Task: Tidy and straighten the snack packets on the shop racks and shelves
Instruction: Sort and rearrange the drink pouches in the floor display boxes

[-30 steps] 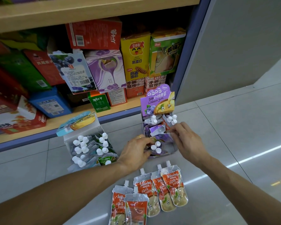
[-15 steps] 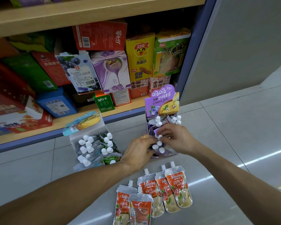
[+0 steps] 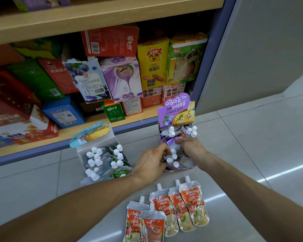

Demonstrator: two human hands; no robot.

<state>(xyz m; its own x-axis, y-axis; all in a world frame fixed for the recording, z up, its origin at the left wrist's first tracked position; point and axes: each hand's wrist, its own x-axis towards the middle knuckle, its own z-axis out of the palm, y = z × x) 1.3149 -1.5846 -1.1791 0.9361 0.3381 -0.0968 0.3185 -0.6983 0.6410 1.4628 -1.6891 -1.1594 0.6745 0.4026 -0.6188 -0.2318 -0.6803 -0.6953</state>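
Fingers of the right hand are curled down onto a purple pouch at the middle of the purple display box, apparently pinching it, though the contact is partly hidden; fingers of the left hand are bent over the white-capped pouches at the box's near end, and whether one is gripped cannot be told; the purple display box is set on the tiled floor just in front of the lowest shelf; a second display box with a blue header, filled with capped pouches, is stood to its left on the same floor; five orange pouches are laid flat and overlapping on the floor between the forearms, nearer the camera; cartons of several colours are stacked on the shelf behind.
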